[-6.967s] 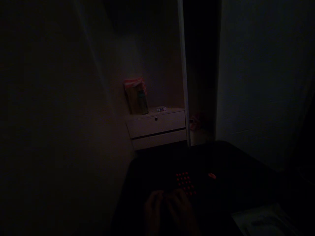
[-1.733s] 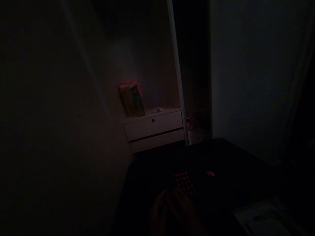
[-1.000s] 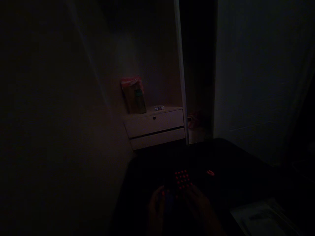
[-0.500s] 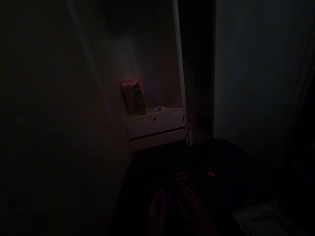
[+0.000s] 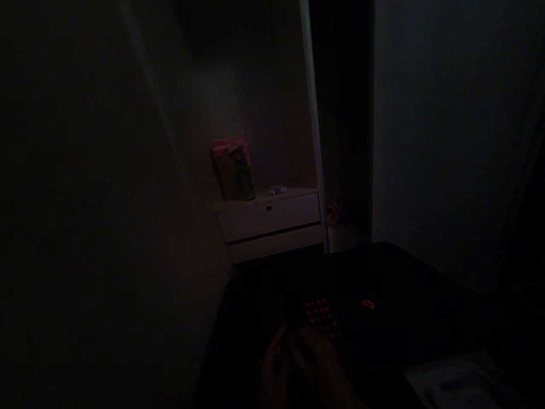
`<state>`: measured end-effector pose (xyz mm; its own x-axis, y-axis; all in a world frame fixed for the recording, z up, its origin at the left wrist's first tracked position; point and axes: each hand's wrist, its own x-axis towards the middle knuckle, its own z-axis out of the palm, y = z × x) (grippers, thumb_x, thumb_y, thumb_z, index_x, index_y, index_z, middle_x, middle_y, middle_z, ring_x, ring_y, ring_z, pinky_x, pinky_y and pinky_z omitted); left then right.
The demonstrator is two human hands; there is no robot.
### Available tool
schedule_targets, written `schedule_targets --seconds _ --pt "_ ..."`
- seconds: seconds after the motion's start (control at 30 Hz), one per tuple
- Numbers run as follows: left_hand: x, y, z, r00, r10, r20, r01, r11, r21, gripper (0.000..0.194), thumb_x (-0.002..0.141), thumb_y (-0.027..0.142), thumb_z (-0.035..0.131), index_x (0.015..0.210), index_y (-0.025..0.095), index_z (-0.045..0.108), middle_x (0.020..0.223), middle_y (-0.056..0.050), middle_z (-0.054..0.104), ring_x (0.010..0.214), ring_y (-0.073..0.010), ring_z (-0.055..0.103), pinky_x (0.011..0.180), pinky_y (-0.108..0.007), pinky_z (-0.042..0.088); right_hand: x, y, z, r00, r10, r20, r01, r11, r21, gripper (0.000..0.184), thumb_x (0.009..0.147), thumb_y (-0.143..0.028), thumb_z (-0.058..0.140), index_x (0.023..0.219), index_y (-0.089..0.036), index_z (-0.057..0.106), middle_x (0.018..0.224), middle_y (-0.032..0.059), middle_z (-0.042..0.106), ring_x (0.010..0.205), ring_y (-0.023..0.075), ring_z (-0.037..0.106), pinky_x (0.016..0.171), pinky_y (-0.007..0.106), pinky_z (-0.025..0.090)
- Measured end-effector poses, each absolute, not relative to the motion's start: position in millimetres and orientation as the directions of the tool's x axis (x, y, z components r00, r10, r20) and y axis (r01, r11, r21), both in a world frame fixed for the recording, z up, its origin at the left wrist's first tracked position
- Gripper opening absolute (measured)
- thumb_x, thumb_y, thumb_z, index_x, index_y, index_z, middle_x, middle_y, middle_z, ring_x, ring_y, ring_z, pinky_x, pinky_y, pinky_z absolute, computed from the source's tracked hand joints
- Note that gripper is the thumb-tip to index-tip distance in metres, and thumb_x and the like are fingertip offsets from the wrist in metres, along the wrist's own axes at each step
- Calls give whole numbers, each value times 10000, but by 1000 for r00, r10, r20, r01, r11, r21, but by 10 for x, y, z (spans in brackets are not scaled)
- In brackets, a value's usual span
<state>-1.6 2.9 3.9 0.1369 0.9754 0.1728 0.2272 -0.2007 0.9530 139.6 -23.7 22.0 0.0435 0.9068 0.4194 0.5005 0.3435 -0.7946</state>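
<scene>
Head view, and it's very dark: our left hand and right hand are close together at the black table, fingers bent. We can't tell whether they're clamped on anything, or even touching. The grid of red dots lies just beyond our right hand, its near edge right by the fingers. Farther right we've got a small orange-red piece, well apart from both hands.

Small red dots (roughly in rows) on the dark surface
</scene>
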Motion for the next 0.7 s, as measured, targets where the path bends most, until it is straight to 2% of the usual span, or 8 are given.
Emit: schedule_targets --seconds 0.13,0.23,0.37,0.5,0.7 --pt "11 30 48 69 986 155 193 -165 967 657 810 579 598 1291 135 654 1371 -161 651 1286 -318 589 1115 -409 440 1534 -281 270 176 888 425 440 315 -841 156 905 -251 567 982 -214 698 967 55 751 895 203 723 818 291 565" --pt "20 40 48 36 987 158 175 -162 971 607 797 557 613 1237 144 674 1311 -166 689 1228 -327 629 1083 -430 465 1790 -332 136 257 841 476 488 312 -815 196 907 -318 571 1016 -227 707 1021 74 749 933 225 725 849 321 578" --pt "25 62 54 20 985 169 185 -169 968 602 772 567 614 1182 135 701 1259 -180 714 1193 -345 648 1064 -458 476 2148 -398 -136 290 814 503 559 282 -779 255 917 -402 561 1018 -239 729 1016 85 747 905 238 735 816 327 608" --pt "19 77 56 16 986 166 223 -165 961 585 810 553 584 1205 137 700 1292 -170 700 1238 -340 619 1093 -471 446 2238 -410 -225 243 837 490 611 261 -748 230 905 -356 561 985 -248 748 983 73 754 889 228 729 815 329 610" --pt "20 108 44 -5 986 169 214 -164 963 636 770 666 598 1108 146 738 1207 -168 742 1186 -347 651 1052 -447 486 2174 -408 -126 234 834 500 628 263 -733 232 864 -287 547 941 -246 763 991 86 772 883 231 741 797 314 612"
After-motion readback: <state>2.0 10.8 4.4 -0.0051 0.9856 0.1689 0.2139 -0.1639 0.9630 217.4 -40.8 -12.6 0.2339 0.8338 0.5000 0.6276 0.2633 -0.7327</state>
